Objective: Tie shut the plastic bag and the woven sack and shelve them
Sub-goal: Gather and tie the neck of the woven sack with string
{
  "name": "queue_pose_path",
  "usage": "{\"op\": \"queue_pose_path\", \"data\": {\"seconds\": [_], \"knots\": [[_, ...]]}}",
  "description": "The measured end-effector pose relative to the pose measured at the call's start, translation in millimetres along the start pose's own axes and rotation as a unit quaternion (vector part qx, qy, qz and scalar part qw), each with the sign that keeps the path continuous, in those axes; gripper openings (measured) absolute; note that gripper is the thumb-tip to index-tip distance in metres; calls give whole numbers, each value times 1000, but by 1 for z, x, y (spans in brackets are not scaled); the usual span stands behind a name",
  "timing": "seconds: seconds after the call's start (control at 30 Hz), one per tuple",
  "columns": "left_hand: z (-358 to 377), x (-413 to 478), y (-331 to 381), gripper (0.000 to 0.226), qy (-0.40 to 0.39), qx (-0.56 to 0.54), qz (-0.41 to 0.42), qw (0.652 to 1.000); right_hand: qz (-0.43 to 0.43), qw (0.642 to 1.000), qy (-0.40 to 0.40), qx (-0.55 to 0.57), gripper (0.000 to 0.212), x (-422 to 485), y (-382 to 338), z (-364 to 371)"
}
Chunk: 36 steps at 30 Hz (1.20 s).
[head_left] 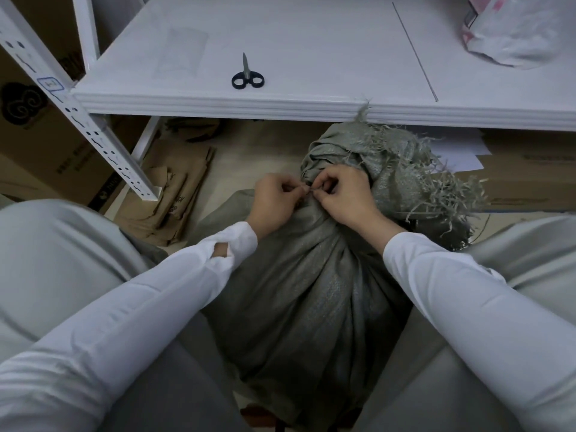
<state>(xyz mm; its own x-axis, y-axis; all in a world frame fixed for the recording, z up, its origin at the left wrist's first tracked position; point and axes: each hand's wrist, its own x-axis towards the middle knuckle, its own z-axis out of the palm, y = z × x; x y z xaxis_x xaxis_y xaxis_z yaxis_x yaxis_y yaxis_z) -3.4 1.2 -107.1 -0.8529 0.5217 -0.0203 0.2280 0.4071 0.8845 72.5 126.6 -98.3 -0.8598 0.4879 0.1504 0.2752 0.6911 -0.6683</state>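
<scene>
A grey-green woven sack (314, 285) stands on the floor between my knees, its neck gathered and its frayed top (405, 169) flopped over to the right. My left hand (274, 201) and my right hand (343, 194) meet at the gathered neck, each pinching an end of a thin tie (309, 189) with fingers curled. The plastic bag (511, 32), white with pink print, lies on the white shelf (280, 101) at the far right.
Black-handled scissors (247, 74) lie on the shelf near its front edge. A white perforated shelf post (78, 120) slants down at left. Flattened brown paper bags (174, 194) lie on the floor at left. Cardboard boxes (526, 179) and white papers sit under the shelf at right.
</scene>
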Motion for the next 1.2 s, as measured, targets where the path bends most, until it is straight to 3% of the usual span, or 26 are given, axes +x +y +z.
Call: {"op": "queue_pose_path", "data": {"seconds": [0.1,0.23,0.6,0.83,1.0,1.2], "knots": [[-10,4,-1,8,-28,-69,-52,996,21,999,4,32,17,-2,-5,-7],[-13,0,2,8,-45,-96,-61,993,48,993,49,99,31,-1,-13,-20],[-35,21,7,11,37,-100,-35,994,19,987,77,141,33,4,-35,-21],[-51,45,16,3,92,18,31,995,20,976,95,195,36,23,-58,-19],[-65,76,23,14,127,82,79,985,29,973,87,212,34,48,-71,-15],[-82,132,18,35,129,294,149,935,51,967,72,241,28,75,-76,-7]]}}
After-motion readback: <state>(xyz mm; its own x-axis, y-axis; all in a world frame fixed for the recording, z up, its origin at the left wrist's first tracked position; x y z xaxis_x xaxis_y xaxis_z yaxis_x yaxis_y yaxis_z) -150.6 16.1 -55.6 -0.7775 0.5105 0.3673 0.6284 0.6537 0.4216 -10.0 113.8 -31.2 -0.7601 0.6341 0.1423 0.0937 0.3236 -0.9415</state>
